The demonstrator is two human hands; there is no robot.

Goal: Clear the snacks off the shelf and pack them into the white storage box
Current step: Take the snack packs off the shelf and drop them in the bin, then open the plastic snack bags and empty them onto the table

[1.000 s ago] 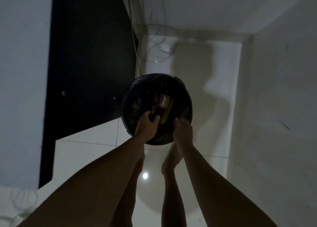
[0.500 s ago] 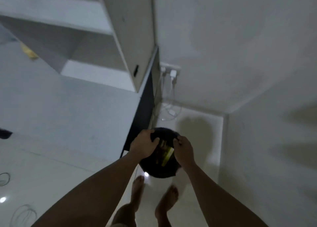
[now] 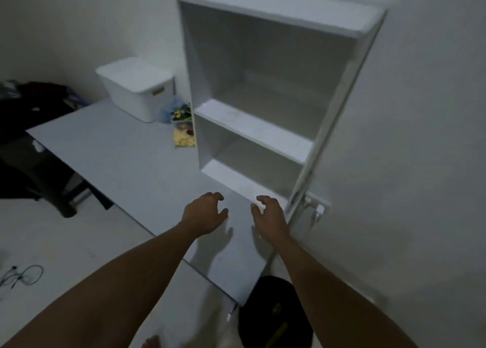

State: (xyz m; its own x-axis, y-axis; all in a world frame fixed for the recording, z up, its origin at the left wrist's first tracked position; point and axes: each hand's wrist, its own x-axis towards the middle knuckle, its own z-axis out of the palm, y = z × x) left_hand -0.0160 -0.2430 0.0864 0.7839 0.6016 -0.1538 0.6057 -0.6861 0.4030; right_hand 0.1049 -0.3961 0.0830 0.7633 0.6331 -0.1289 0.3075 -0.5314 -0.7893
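A white shelf unit (image 3: pixel 252 126) stands on the table (image 3: pixel 126 158) against the wall; its compartments show nothing inside. The white storage box (image 3: pixel 136 89) sits lidded at the table's far end. Between the box and the shelf lie snack packets: a yellow one (image 3: pixel 184 138) and a green-and-black one (image 3: pixel 181 112). My left hand (image 3: pixel 205 212) and my right hand (image 3: pixel 269 213) hover above the table's near corner, in front of the shelf, with fingers loosely curled and nothing in them.
A round black bin (image 3: pixel 273 313) with wrappers inside stands on the floor below the table's near corner. A dark chair with clothes (image 3: pixel 31 126) is at the left. Cables (image 3: pixel 23 275) lie on the floor. A wall socket with a plug (image 3: pixel 317 207) is beside the shelf.
Both hands held the black bin low over the floor; they have let go of it and risen above the table. The view has swung up from the floor to the shelf.
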